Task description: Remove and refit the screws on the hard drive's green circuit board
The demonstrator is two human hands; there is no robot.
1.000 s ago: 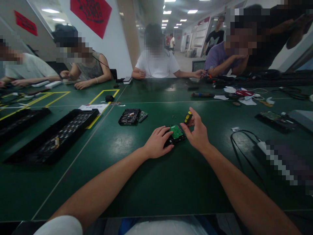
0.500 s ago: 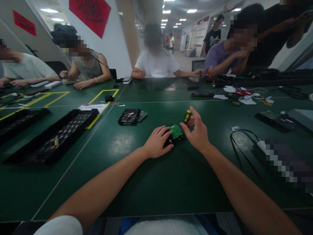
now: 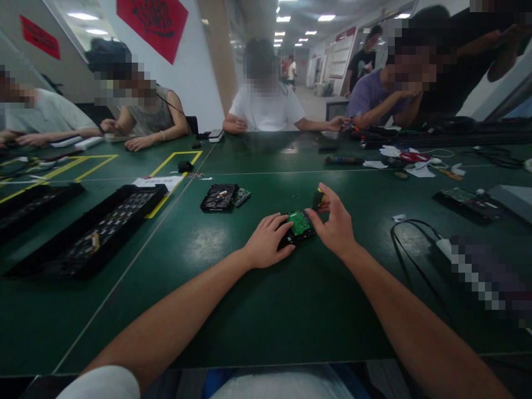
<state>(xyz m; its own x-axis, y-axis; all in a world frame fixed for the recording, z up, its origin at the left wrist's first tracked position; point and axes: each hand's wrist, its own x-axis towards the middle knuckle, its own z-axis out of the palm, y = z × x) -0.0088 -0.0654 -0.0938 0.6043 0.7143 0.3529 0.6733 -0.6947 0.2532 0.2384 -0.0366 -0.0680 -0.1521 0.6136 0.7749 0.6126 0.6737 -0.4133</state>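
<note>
A small black drive with a green circuit board (image 3: 300, 224) lies on the green table (image 3: 233, 310) in front of me. My left hand (image 3: 268, 241) rests on its left side, fingers curled over the edge, holding it down. My right hand (image 3: 336, 223) is closed around a yellow-and-black screwdriver (image 3: 318, 198), held upright at the board's far right corner. The tool's tip is hidden behind my fingers.
Another opened black drive (image 3: 219, 198) with a loose board (image 3: 243, 197) lies farther left. Long black trays (image 3: 95, 230) sit at left, a black cable (image 3: 409, 249) and devices at right. Several people sit across the table with tools and paper scraps.
My right hand has closed a little more over the screwdriver, hiding more of its yellow handle. The left hand and the drive have stayed put.
</note>
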